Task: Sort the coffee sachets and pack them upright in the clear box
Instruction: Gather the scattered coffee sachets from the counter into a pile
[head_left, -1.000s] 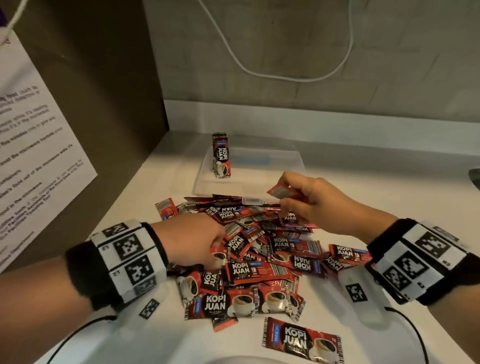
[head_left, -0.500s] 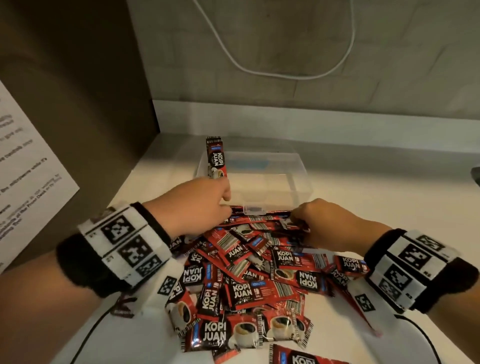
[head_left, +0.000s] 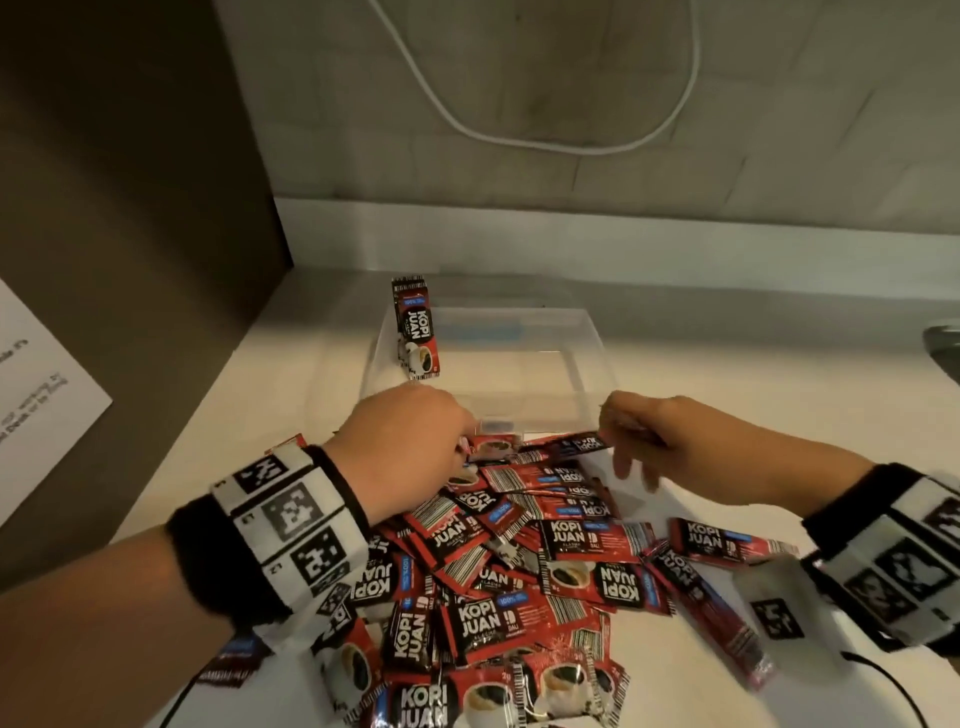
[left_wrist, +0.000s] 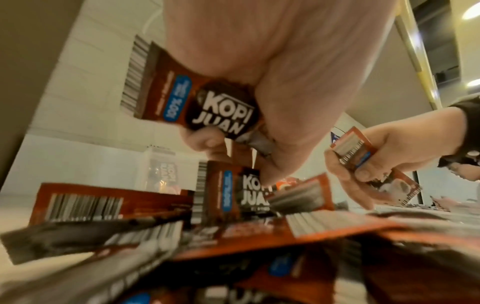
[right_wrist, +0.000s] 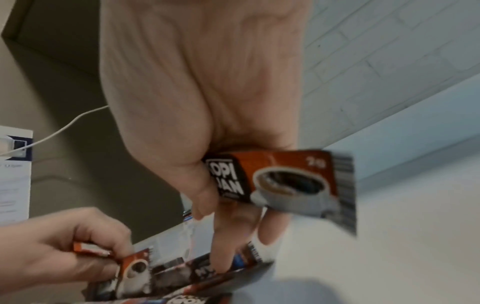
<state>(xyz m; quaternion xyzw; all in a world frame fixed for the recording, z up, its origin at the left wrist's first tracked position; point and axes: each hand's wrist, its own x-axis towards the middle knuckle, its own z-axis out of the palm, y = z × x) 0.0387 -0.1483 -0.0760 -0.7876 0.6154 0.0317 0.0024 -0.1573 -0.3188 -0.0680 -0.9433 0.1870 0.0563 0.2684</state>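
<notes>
A heap of red and black Kopi Juan sachets covers the counter in front of me. Behind it stands the clear box, with a few sachets upright in its left corner. My left hand holds sachets in its curled fingers at the heap's far edge. My right hand grips a sachet in the palm, and its fingers reach down onto another sachet by the box's front wall.
A brown side panel with a white printed sheet closes the left. A white cable hangs on the tiled back wall. Bare counter lies right of the box.
The left hand has come forward from the heap's middle to its far edge near the box. The right hand dropped to the heap, then shifted right with a sachet in it.
</notes>
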